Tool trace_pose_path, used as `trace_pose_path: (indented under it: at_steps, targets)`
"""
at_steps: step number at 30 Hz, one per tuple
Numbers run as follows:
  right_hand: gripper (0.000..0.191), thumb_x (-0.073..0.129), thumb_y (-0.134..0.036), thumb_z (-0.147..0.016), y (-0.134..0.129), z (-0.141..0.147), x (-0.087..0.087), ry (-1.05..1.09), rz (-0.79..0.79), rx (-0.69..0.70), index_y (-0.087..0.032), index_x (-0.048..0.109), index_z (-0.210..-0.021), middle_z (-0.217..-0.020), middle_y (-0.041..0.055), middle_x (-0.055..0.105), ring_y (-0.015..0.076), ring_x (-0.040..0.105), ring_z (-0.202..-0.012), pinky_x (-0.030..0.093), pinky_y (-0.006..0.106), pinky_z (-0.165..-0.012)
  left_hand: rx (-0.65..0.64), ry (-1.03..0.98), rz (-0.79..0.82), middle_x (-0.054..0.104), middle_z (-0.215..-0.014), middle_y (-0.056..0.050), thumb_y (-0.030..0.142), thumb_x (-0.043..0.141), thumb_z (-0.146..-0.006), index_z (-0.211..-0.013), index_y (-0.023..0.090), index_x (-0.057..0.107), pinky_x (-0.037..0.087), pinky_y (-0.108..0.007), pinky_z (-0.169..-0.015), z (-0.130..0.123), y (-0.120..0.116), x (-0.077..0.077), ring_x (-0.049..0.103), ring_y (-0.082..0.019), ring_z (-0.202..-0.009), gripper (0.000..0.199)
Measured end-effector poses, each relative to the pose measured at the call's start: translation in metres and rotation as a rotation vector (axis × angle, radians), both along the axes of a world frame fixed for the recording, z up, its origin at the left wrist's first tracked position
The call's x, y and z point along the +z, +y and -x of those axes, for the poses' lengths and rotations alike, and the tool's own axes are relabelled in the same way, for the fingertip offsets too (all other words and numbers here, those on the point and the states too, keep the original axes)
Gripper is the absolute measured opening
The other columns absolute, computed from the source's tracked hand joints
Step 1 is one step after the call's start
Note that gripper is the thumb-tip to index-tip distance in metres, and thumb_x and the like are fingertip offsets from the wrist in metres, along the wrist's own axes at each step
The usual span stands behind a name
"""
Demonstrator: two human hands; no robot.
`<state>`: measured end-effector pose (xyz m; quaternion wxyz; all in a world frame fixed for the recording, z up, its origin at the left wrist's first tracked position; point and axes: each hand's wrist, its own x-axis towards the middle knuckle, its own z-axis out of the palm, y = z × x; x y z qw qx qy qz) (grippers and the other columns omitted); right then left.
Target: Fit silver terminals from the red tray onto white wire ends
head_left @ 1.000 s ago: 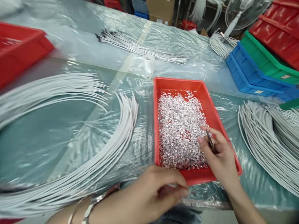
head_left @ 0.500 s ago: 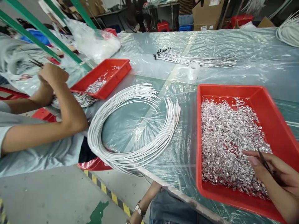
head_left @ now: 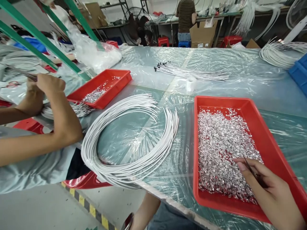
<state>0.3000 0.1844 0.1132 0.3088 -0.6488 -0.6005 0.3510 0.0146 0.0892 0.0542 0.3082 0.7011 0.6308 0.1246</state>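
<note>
Plastic-covered tabletop [head_left: 242, 91], bearing a coil of white cables [head_left: 90, 145] and, to its right, a red tray [head_left: 196, 153]. The left hand, seen at the tray's near edge one second earlier, is now hidden past the tabletop's edge; only its forearm [head_left: 146, 207] shows, and its grip cannot be told. Work at the tray thus appears left to the right hand [head_left: 275, 191], over the tray, its grip pinching dark tweezers [head_left: 250, 168]. Relative to half a second earlier, the view shifts slightly, while the tweezers remain above the silver pieces [head_left: 216, 140] spread inside the tray.
</note>
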Motion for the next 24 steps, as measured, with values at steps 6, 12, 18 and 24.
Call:
trace_pose_path:
  at_steps: [6, 12, 18, 24]
  targets:
    - [0.027, 0.056, -0.045, -0.081, -0.003, 0.002, 0.000, -0.052, -0.089, 0.075, -0.021, 0.064, -0.094, -0.088, 0.0042, 0.069, 0.0212, 0.067, -0.080, 0.053, 0.019, -0.059, -0.169, 0.146, -0.054, 0.057, -0.051, 0.004, 0.033, 0.064, -0.080, -0.056, 0.020, 0.061, 0.043, -0.019, -0.047, -0.011, 0.003, 0.045, 0.058, -0.011, -0.049, 0.028]
    - [0.021, 0.054, -0.040, -0.085, -0.003, 0.002, 0.001, -0.042, -0.217, 0.054, -0.021, 0.062, -0.084, -0.075, 0.0008, 0.066, 0.0160, 0.063, -0.064, 0.050, 0.017, -0.057, 0.109, 0.493, -0.205, 0.060, -0.080, -0.006, 0.009, 0.046, -0.090, -0.086, 0.009, 0.059, 0.047, -0.029, -0.057, -0.014, 0.081, 0.040, 0.060, -0.019, -0.071, 0.014]
    - [0.023, 0.051, -0.040, -0.088, -0.004, 0.006, 0.001, -0.018, -0.255, 0.117, -0.020, 0.060, -0.082, -0.067, 0.0004, 0.062, 0.0164, 0.060, -0.061, 0.045, 0.019, -0.049, 0.152, 0.530, -0.339, 0.056, -0.073, -0.001, 0.011, 0.048, -0.090, -0.083, 0.011, 0.055, 0.045, -0.025, -0.053, -0.020, 0.084, 0.029, 0.057, -0.014, -0.064, 0.009]
    - [0.025, 0.051, -0.042, -0.089, -0.005, 0.008, 0.003, 0.054, -0.214, 0.139, -0.019, 0.061, -0.088, -0.073, 0.0024, 0.063, 0.0181, 0.060, -0.066, 0.045, 0.021, -0.052, 0.076, 0.267, -0.507, 0.063, -0.088, -0.008, 0.011, 0.033, -0.092, -0.110, 0.013, 0.045, 0.046, -0.029, -0.053, -0.035, 0.091, 0.044, 0.063, -0.021, -0.069, 0.021]
